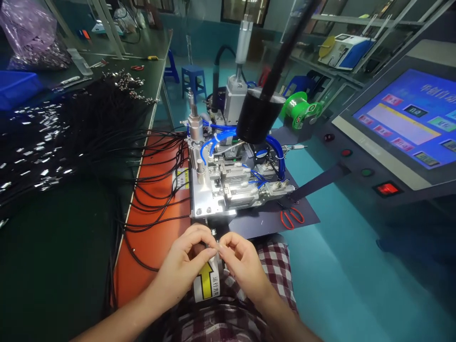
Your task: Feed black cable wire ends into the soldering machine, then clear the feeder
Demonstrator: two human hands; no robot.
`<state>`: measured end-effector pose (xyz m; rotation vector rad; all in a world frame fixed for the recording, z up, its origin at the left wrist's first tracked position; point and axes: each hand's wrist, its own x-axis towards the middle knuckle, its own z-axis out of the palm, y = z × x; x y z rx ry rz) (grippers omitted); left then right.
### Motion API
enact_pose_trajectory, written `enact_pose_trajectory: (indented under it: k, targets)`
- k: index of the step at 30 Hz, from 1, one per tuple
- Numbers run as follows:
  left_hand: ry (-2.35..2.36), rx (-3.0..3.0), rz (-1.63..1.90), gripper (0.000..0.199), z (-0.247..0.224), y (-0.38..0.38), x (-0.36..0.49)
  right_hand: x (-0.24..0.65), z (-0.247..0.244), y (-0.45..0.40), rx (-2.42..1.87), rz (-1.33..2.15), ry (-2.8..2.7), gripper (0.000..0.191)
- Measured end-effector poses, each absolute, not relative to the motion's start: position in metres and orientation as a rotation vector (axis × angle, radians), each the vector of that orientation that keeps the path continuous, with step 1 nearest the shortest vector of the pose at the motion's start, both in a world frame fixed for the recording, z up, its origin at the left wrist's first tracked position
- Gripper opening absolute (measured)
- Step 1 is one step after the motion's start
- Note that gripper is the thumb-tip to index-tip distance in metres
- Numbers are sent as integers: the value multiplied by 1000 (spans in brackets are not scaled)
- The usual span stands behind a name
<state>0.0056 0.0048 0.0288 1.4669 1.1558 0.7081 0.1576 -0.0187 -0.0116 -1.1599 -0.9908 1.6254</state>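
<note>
My left hand (194,249) and my right hand (242,259) meet fingertip to fingertip just in front of the machine (210,197). Both are closed in a pinch. Whatever lies between the fingertips is too small and too covered to make out. Below my left hand shows a white label with a yellow arrow (205,282). Several black cables (156,221) run from the dark table on the left across an orange surface to the machine's left side.
A large heap of black cables (81,123) with metal ends covers the left table. Red-handled scissors (292,218) lie right of the machine. A green wire spool (299,110) and a control panel with a screen (409,114) stand to the right. A black cylinder (258,116) hangs overhead.
</note>
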Motion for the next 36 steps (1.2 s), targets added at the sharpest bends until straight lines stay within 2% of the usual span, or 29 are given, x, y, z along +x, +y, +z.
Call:
enact_pose_trajectory:
  k: [7, 16, 36]
  targets:
    - [1299, 1894, 557, 13, 21, 14, -7, 168, -20, 6, -1309, 1533, -1070, 25]
    - [1231, 2172, 403, 34, 9, 16, -16, 170, -26, 18, -1356, 1616, -1125, 23]
    - [1276, 2418, 413, 34, 8, 16, -14, 171, -30, 17, -1393, 1567, -1223, 18]
